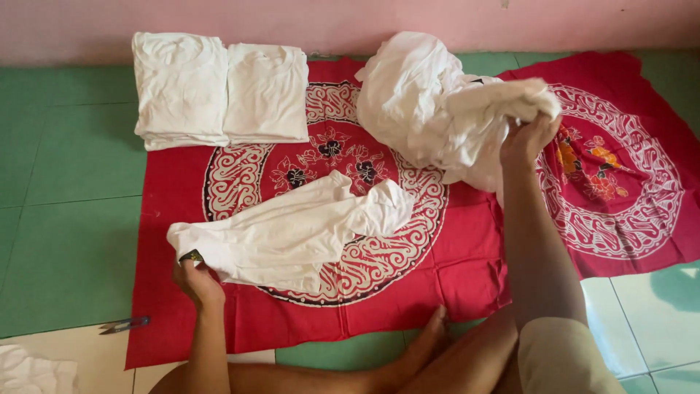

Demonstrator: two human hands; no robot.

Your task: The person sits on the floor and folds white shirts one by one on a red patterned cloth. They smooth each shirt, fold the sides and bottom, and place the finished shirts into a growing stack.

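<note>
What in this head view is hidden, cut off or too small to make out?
- Right hand: fingertips buried in the heap of white cloth.
- Small tool on the floor: too small to identify.
- White cloth at bottom left: cut off by the frame edge.
- Left hand: fingertips under the white garment.

- One label shows: a small dark tag (192, 255) sewn at the edge of the white garment (292, 233) lying on the red patterned cloth (408, 284).
- It sits just above the left hand (197, 283), touching the fingers (191, 265) that pinch the garment's edge there.
- Its shape is a small rectangle, tilted; its colour is black with a hint of yellow or gold along it. Any marking on it is too small to tell.
- It lies well apart from the fingers (536, 131) of the right hand (526, 142), far to their left and lower.
- No packages, signs or screens show anywhere.
</note>
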